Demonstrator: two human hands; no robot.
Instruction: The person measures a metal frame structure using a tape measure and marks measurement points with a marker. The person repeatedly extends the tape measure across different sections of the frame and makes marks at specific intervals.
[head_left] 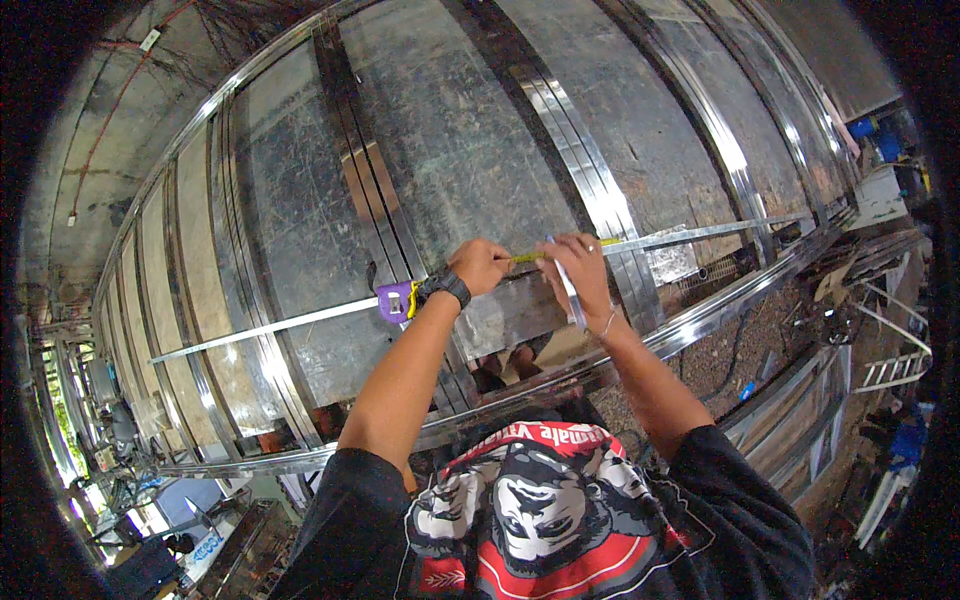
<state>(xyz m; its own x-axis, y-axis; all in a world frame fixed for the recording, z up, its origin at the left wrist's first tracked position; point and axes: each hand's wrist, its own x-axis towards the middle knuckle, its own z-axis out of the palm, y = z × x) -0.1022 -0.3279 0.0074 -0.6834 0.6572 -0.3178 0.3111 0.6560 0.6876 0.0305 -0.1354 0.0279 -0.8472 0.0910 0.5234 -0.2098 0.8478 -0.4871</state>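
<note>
A long thin silvery metal bar (290,325) lies crosswise over the frame of shiny metal strips. Along it runs the yellow blade (526,258) of a tape measure, which my left hand (478,266) pinches between its fingers. The tape measure's purple case (396,301) rests on the bar, just left of my wrist with its black watch (445,288). My right hand (583,270) is closed around a slim white pen-like marker (568,285), held slanting beside the blade. More of the blade shows just past the right hand's fingers.
Broad dark panels (420,120) fill the spaces between the metal strips. A shiny rail (690,325) forms the near edge. At the right a white metal rack (890,370) stands beside clutter. Gravelly ground (700,365) shows beyond the rail; a blue object (748,391) lies there.
</note>
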